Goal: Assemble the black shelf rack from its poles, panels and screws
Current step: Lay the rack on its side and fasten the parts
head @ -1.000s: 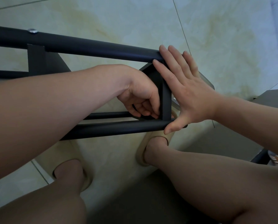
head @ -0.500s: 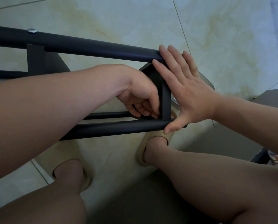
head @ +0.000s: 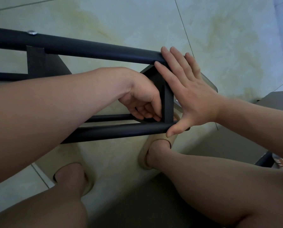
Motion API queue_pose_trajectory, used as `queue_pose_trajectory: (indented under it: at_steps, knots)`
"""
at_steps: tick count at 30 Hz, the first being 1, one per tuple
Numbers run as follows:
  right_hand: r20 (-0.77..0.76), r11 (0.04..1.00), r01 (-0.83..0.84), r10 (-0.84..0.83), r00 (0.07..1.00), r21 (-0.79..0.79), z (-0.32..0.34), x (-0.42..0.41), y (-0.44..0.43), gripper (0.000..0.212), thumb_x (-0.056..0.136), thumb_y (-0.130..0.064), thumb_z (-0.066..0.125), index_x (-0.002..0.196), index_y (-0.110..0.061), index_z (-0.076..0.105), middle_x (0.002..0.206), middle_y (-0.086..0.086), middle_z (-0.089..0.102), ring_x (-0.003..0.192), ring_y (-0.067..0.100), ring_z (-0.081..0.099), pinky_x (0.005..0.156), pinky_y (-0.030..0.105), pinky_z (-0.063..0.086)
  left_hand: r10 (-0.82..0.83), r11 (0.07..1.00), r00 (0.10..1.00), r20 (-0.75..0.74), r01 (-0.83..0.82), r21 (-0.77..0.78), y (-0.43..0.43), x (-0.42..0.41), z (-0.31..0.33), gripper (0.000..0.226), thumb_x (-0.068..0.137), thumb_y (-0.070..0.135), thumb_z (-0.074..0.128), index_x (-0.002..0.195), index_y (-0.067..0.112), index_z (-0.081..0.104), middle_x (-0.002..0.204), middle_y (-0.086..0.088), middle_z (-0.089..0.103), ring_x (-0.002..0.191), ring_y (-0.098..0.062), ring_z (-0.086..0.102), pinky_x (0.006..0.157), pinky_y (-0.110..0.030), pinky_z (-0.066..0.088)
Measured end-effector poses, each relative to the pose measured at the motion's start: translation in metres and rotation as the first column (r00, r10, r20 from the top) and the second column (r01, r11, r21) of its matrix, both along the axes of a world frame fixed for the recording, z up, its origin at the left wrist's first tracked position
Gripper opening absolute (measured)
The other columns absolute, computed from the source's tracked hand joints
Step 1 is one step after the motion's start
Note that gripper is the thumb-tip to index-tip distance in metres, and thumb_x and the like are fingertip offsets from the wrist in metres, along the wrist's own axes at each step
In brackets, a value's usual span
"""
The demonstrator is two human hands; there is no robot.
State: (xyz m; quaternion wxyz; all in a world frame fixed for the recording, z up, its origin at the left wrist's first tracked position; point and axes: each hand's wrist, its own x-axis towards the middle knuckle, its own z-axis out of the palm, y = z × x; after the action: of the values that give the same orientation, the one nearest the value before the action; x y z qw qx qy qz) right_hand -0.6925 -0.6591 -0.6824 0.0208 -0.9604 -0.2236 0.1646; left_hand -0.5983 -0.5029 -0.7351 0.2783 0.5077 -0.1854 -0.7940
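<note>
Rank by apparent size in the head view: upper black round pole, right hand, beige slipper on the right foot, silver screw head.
1. Upper black round pole, largest by far.
2. Right hand.
3. Beige slipper on the right foot; partly hidden, so its rank against the hand is unsure.
4. Silver screw head.

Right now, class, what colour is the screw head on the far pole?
The screw head is silver, on the black far pole; head view.
</note>
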Motion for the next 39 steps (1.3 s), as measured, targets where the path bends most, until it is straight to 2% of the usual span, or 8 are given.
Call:
queue_pose_trajectory:
  at_steps: [4,8,14,18,21,27,34,39]
  knots:
    - [0.006,1.0,-0.002,0.002,1.0,-0.001,0.0,0.0,0.0,0.143,0.063,-0.104,0.026,0.16,-0.001,0.01,0.166,0.028,0.003,0.155,0.042,-0.002,0.124,0.056,-0.002,-0.001,1.0,1.0,-0.008,0.001,0.001,0.001,0.001,0.0,0.016,0.09,0.007,0.064,0.1,0.015,0.072,0.087,0.003,0.07,0.075,-0.011,0.056,0.089,-0.033,0.048]
    - [0.005,1.0,-0.004,0.004,1.0,-0.001,0.0,0.0,0.001,0.143,0.063,-0.104,0.027,0.16,-0.001,0.011,0.166,0.028,0.003,0.155,0.042,-0.002,0.124,0.055,-0.003,-0.004,1.0,1.0,-0.003,0.004,-0.003,0.002,0.001,-0.001,0.011,0.091,0.014,0.065,0.091,0.02,0.075,0.083,0.004,0.072,0.064,-0.008,0.055,0.079,-0.029,0.049]
    - [-0.011,1.0,0.001,-0.001,1.0,-0.002,0.001,0.0,0.002,0.143,0.063,-0.104,0.027,0.16,0.0,0.011,0.166,0.028,0.003,0.155,0.043,-0.002,0.124,0.056,-0.003,0.012,1.0,1.0,0.008,-0.012,-0.011,0.0,0.0,-0.005,0.012,0.089,0.008,0.066,0.09,0.017,0.074,0.078,0.004,0.072,0.061,-0.006,0.052,0.076,-0.026,0.047]
    - [-0.017,1.0,0.006,-0.006,1.0,0.005,0.002,0.001,0.003,0.142,0.064,-0.103,0.026,0.16,0.0,0.011,0.166,0.029,0.004,0.155,0.043,-0.001,0.124,0.055,-0.003,-0.002,1.0,1.0,-0.015,0.001,-0.019,0.001,0.0,-0.004,0.014,0.089,0.007,0.064,0.091,0.017,0.074,0.085,0.002,0.072,0.076,-0.011,0.059,0.086,-0.032,0.048]
    - [-0.023,1.0,0.007,-0.007,1.0,0.006,0.004,0.003,0.004,0.143,0.064,-0.104,0.027,0.16,0.0,0.012,0.166,0.029,0.003,0.155,0.042,-0.002,0.124,0.055,-0.004,-0.006,0.999,0.999,-0.036,0.005,-0.032,0.007,0.0,-0.002,0.016,0.093,0.015,0.059,0.096,0.019,0.075,0.09,0.002,0.073,0.088,-0.016,0.062,0.096,-0.038,0.048]
    - [-0.04,0.999,0.018,-0.02,0.999,-0.046,0.011,0.004,0.003,0.146,0.059,-0.104,0.037,0.162,-0.005,0.008,0.168,0.022,-0.004,0.156,0.037,-0.006,0.125,0.056,-0.001,0.004,0.999,0.999,0.037,-0.006,0.039,0.006,0.003,0.008,0.016,0.095,0.019,0.061,0.108,0.016,0.069,0.087,0.004,0.072,0.083,-0.013,0.058,0.097,-0.036,0.046]
    - [-0.065,0.998,0.042,-0.044,0.997,-0.044,0.017,-0.003,0.004,0.146,0.057,-0.1,0.046,0.162,-0.008,0.007,0.169,0.017,-0.007,0.157,0.033,-0.01,0.126,0.052,-0.005,-0.073,0.984,0.996,0.059,0.062,0.169,-0.008,-0.001,0.016,0.013,0.096,0.017,0.058,0.091,0.018,0.07,0.073,0.009,0.074,0.092,-0.012,0.06,0.102,-0.043,0.043]
    - [-0.093,0.998,0.057,-0.058,0.994,-0.015,0.014,-0.002,0.004,0.144,0.058,-0.099,0.047,0.162,-0.009,0.006,0.169,0.015,-0.009,0.156,0.033,-0.014,0.125,0.048,-0.011,-0.172,0.97,0.985,0.003,0.169,0.175,-0.011,0.006,0.013,0.02,0.092,0.017,0.061,0.081,0.022,0.077,0.089,0.011,0.077,0.117,-0.015,0.058,0.106,-0.062,0.031]
